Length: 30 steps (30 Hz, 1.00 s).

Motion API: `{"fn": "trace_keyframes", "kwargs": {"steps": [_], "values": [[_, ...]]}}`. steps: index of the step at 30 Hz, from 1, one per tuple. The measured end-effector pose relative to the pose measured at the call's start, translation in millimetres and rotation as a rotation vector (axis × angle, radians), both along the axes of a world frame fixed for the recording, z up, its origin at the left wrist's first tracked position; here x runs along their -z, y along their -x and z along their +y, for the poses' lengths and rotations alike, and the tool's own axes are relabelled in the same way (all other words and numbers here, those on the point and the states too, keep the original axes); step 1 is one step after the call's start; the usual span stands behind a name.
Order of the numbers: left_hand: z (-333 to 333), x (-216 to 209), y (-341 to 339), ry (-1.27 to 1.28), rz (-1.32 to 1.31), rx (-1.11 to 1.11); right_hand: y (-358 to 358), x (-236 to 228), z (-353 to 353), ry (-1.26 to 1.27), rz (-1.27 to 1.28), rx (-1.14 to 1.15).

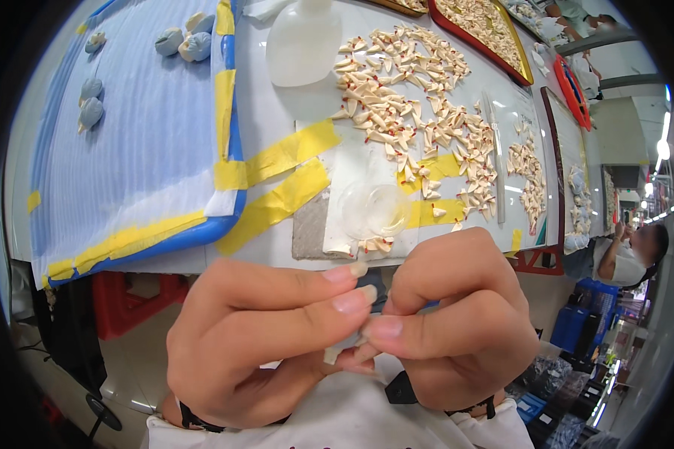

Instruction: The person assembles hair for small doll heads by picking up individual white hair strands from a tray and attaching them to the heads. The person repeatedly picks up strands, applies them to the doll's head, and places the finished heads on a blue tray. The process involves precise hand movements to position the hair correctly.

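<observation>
My left hand (266, 322) and my right hand (457, 322) meet in front of my body, just below the table edge. Both are closed, thumbs and fingertips pinched close together. A sliver of blue-grey material shows between them, but the fingers hide most of it and I cannot make out what it is. Beyond the fingertips, a round clear dish (374, 211) sits on a white sheet over a grey board (307, 238). A few small cream cone-shaped pieces (376, 244) lie at the near edge of the sheet.
A blue-rimmed tray (231, 202) at left holds several blue-grey rounded bundles (195, 46). Many red-tipped cream pieces (382, 105) spread across the table beside a translucent bottle (304, 45). A red-and-gold tray (528, 71) stands far back. Another person (629, 251) sits at right.
</observation>
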<state>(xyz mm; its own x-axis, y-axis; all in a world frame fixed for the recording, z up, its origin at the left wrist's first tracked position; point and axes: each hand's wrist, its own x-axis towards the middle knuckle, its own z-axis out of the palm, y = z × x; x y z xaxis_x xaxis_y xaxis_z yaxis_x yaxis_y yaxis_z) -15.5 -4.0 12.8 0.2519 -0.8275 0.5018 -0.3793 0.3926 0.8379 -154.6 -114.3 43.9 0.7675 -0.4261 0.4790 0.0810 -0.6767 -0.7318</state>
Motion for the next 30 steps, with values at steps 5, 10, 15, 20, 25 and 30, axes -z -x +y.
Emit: {"fn": "trace_keyframes", "kwargs": {"steps": [5, 10, 15, 20, 25, 30], "values": [[-2.5, 4.6, -19.4, -0.039, 0.006, 0.086, 15.5, -15.9, -36.2, -0.009, 0.076, 0.338], [1.4, 7.7, -24.8, -0.066, 0.086, 0.065, 17.0, -6.4, -94.2, 0.184, 0.414, 0.371], [-2.4, 9.1, -22.4, -0.056, 0.201, 0.131, 10.1, -1.8, -101.8, 0.232, 0.561, 0.325], [-1.9, 8.1, -25.0, -0.101, 0.190, 0.121, 8.4, -2.1, -100.8, 0.236, 0.563, 0.333], [-1.6, 7.2, -26.4, -0.127, 0.161, 0.131, 11.3, -0.1, -105.5, 0.255, 0.543, 0.330], [1.9, 7.6, -24.5, -0.118, 0.186, 0.098, 17.0, -2.1, -105.8, 0.142, 0.410, 0.418]]}}
